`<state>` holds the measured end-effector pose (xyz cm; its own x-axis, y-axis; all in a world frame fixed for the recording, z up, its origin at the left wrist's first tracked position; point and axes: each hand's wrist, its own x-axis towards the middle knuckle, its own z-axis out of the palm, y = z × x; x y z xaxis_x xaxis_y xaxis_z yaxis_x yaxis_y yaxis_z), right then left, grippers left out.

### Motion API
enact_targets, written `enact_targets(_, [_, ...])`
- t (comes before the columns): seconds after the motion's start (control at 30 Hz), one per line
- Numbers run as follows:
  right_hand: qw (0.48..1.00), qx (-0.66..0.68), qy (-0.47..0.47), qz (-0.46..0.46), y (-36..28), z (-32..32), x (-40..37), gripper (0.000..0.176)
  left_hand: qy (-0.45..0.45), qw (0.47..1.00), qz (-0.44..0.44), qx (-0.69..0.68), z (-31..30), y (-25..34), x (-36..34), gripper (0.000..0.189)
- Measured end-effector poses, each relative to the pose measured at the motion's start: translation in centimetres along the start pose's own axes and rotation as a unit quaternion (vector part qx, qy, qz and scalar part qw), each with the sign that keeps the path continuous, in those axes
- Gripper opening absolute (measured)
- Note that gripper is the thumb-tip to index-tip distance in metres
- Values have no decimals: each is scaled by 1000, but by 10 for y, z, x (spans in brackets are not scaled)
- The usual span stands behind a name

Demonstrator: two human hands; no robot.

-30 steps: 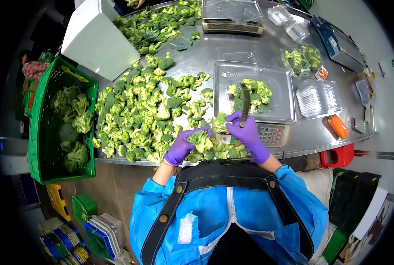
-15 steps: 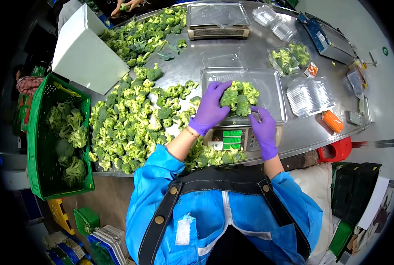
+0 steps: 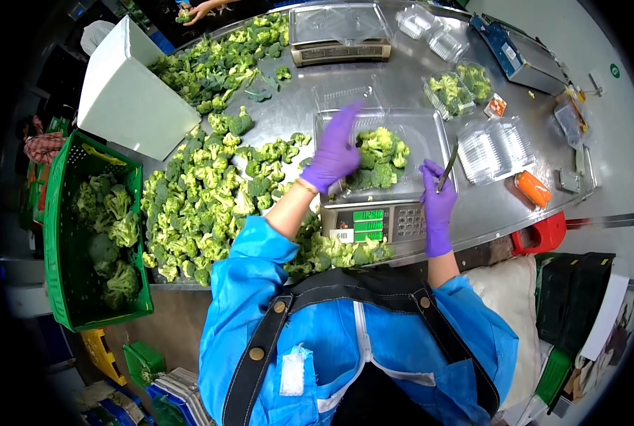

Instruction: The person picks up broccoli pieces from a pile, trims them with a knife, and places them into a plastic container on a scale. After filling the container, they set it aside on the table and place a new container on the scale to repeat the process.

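My left hand (image 3: 335, 150), in a purple glove, is at the left side of a pile of broccoli florets (image 3: 379, 156) on the scale's clear tray (image 3: 427, 128). Its fingers stretch away from me, partly smeared by motion, with nothing visible in them. My right hand (image 3: 438, 206), gloved alike, is closed on a slim dark knife (image 3: 448, 167) pointing up and away, just off the tray's right edge. A clear ridged plastic lid (image 3: 345, 94) shows behind the florets. The digital scale (image 3: 369, 224) has lit green displays below the tray.
Loose broccoli florets (image 3: 203, 206) cover the table's left side, beside a tipped white bin (image 3: 129, 99) and a green crate (image 3: 61, 234). A second scale (image 3: 342, 53) stands behind. At right are clear clamshells (image 3: 496, 150), filled packs (image 3: 450, 92) and an orange object (image 3: 532, 189).
Both hands have come off the florets: the left moved back and left, the right moved right and down. The knife now stands out from my right hand. The scale's top reading changed.
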<state>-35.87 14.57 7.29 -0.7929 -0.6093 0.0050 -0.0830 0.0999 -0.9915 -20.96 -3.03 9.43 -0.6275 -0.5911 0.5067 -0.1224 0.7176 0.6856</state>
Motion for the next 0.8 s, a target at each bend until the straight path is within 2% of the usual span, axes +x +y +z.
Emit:
enact_targets(0.03, [1000,-2,0,8,-2,0,1,24,43,998,-33,-17,-9,-8,-8,66])
enact_targets(0.17, [999,-21,-26,11,-9,-1,8,27,96,992,-80,-21,-34,-27,-46,59])
enact_targets(0.23, [988,-91,-94,-83,-14,7,14,41,83,990,-114,-21,-34,-29,-60,57])
enact_targets(0.27, [988,-92,-98,-82,-18,13,16,41,79,990,-113,-24,-30,-29,-65,57])
enact_targets(0.33, [960,-142,-147,-190,-28,29,20,59,56,992,-110,-26,-20,-23,-69,57])
enact_targets(0.37, [959,-142,-150,-191,-32,34,23,59,37,993,-113,-21,-11,-23,-72,63])
enact_targets(0.4, [941,-229,-160,-191,-36,39,26,64,28,994,-110,0,-2,-24,-74,68])
enact_targets(0.43, [915,-315,-168,-188,-38,43,30,68,18,994,-107,20,5,-21,-73,73])
enact_targets(0.5, [905,-331,-207,-171,-28,43,49,63,-19,990,-137,39,14,-14,-72,86])
enact_targets(0.57, [930,-238,-253,-123,-17,42,68,57,-50,985,-146,75,21,-10,-72,90])
enact_targets(0.6, [950,-169,-242,-104,-30,43,66,47,-57,986,-130,92,27,-13,-72,92])
enact_targets(0.63, [962,-133,-219,-99,-28,43,72,45,-54,988,-114,90,30,-12,-70,91])
enact_targets(0.67, [977,-89,-187,-48,-27,43,76,44,-49,988,-97,112,32,-11,-67,90])
enact_targets(0.7, [977,-97,-184,-48,-27,41,83,46,-45,986,-83,135,34,-11,-66,90])
enact_targets(0.77, [968,-130,-213,31,-14,44,93,48,-43,980,-96,167,37,-14,-64,89])
enact_targets(0.8, [965,-128,-227,28,-1,45,98,48,-56,970,-95,215,37,-13,-62,89])
